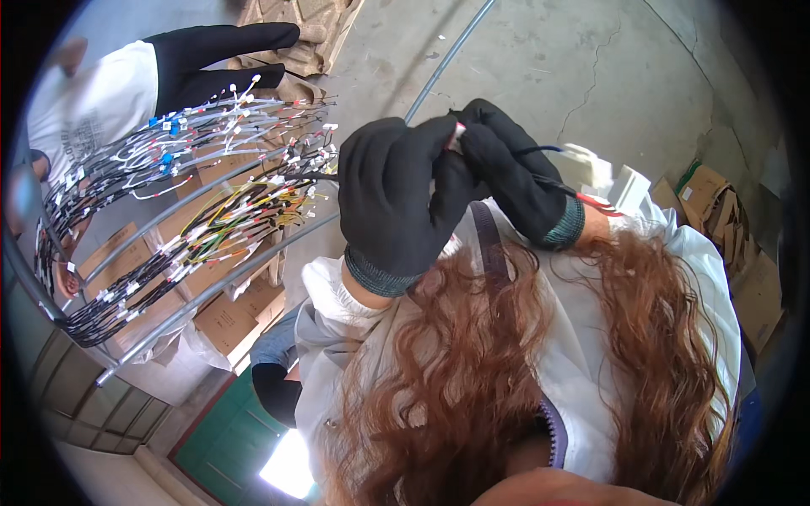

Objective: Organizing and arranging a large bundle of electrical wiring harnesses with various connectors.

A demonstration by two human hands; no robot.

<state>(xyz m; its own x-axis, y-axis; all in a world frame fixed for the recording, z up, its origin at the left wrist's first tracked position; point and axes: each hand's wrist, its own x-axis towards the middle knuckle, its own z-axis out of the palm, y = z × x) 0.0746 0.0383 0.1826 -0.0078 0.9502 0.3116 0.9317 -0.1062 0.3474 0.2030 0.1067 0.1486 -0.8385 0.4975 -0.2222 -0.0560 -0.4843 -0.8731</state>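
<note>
Both my hands wear black knit gloves with green cuffs and meet in front of my chest. My left hand (396,181) is closed, its thumb and forefinger pinching a small white-and-red connector (457,135). My right hand (516,173) is closed against it, gripping a wire cable (550,180); how the fingers meet is partly hidden. Past the right hand, black, blue and red wires run out to two larger white connectors (629,191), which hang beside my right wrist. A black wire (319,176) shows at the left glove's outer edge, near the bundles.
Bundles of cables (228,223) with many small connectors hang over grey metal rails (202,297) at my left. Another person (101,93) stands beyond them. Cardboard boxes (226,320) lie below the rails, flattened cardboard (717,207) at the right. A pallet (308,34) lies at the back.
</note>
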